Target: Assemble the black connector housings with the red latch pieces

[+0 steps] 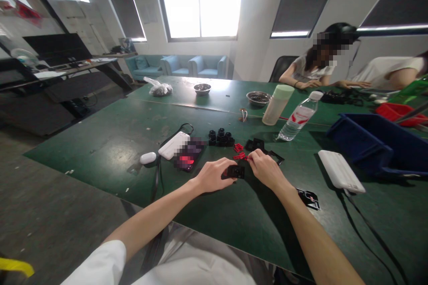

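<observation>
My left hand [216,175] is closed around a small black rectangular part [236,171], held just above the green table. Close by on the right, my right hand [265,168] pinches at a small red plastic piece [241,156]; its fingertips partly hide it. Another red piece [238,147] lies just beyond. Several black block-shaped parts [221,138] stand grouped behind my hands. Flat black frame-like parts [256,144] lie beyond my right hand, and one square frame [277,157] is beside it. Under my right forearm rests a black and silver piece [309,199].
To the left lie a phone [190,155], a white power bank [174,144] and a white earbud case [147,158]. A pale green-capped bottle [278,104], a water bottle [300,116], a blue bin [377,142] and another white power bank [341,171] stand right. Co-workers sit across.
</observation>
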### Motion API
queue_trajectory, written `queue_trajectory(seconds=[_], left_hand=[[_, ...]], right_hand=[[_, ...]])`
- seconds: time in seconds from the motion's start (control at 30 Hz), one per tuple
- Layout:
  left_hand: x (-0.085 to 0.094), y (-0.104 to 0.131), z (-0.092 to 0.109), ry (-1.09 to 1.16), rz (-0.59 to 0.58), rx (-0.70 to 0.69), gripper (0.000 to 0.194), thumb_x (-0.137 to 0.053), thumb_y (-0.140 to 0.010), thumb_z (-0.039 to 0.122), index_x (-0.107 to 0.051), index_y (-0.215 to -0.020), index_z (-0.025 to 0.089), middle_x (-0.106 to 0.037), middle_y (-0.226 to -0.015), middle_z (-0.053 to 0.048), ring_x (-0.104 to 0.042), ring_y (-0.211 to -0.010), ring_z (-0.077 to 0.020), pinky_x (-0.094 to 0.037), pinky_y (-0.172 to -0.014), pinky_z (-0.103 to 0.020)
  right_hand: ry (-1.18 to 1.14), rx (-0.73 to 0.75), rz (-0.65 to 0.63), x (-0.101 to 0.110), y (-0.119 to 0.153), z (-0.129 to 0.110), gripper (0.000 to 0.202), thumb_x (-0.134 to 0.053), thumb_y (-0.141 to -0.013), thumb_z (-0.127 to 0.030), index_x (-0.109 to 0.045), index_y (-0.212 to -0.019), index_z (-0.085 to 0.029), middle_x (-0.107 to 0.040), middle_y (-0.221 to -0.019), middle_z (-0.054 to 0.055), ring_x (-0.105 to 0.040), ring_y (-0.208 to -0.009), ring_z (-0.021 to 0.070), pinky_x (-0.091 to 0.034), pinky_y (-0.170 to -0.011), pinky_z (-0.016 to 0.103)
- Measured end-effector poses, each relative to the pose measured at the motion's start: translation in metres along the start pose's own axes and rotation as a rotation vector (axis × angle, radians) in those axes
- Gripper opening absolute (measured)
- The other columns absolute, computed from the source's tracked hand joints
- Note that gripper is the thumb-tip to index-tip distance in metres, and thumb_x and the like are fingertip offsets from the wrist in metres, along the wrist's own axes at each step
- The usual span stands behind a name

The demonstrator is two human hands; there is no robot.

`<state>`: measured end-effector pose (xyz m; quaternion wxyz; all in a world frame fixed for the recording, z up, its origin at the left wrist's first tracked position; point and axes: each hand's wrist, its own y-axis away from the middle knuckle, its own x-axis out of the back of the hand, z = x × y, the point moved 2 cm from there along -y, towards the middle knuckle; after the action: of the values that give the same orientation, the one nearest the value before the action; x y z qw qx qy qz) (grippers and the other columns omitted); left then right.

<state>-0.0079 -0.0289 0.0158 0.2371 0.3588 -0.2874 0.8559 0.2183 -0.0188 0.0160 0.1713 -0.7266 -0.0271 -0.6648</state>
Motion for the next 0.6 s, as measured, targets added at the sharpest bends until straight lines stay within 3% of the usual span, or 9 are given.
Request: queue_trajectory(seconds=[0.3, 0.53, 0.6], left_hand=[[-0.002, 0.000, -0.004, 0.075, 0.035, 0.024, 0.042, -0.078, -0.086, 0.032, -0.067, -0.126, 0.022, -0.073, -0.114, -0.005, -0.069, -0.082, -0.0172, -0.054, -0.079, -0.029], [-0.006, -0.003, -0.007, 0.276, 0.102, 0.127, 0.047, -0.082, -0.080, 0.031, -0.070, -0.124, 0.019, -0.074, -0.115, -0.006, -0.065, -0.073, -0.0133, -0.055, -0.074, -0.027], [-0.006, -0.004, -0.007, 0.352, 0.109, 0.163, 0.047, -0.082, -0.079, 0.029, -0.071, -0.124, 0.019, -0.075, -0.107, -0.004, -0.064, -0.071, -0.0124, -0.054, -0.072, -0.026]], right_hand=[[-0.252, 0.047, 0.169, -0.006, 0.000, 0.009, 0.016, -0.045, -0.105, -0.024, -0.060, -0.100, -0.020, -0.071, -0.098, 0.012, -0.068, -0.093, 0.0288, -0.052, -0.084, 0.040], [-0.782, -0.036, 0.280, 0.018, 0.013, -0.006, 0.019, -0.053, -0.105, -0.041, -0.060, -0.103, -0.024, -0.070, -0.091, 0.004, -0.066, -0.073, 0.0189, -0.053, -0.065, 0.031], [-0.859, -0.028, 0.301, 0.022, 0.018, -0.012, 0.020, -0.055, -0.105, -0.043, -0.061, -0.104, -0.024, -0.070, -0.091, 0.004, -0.068, -0.076, 0.0189, -0.056, -0.067, 0.031]])
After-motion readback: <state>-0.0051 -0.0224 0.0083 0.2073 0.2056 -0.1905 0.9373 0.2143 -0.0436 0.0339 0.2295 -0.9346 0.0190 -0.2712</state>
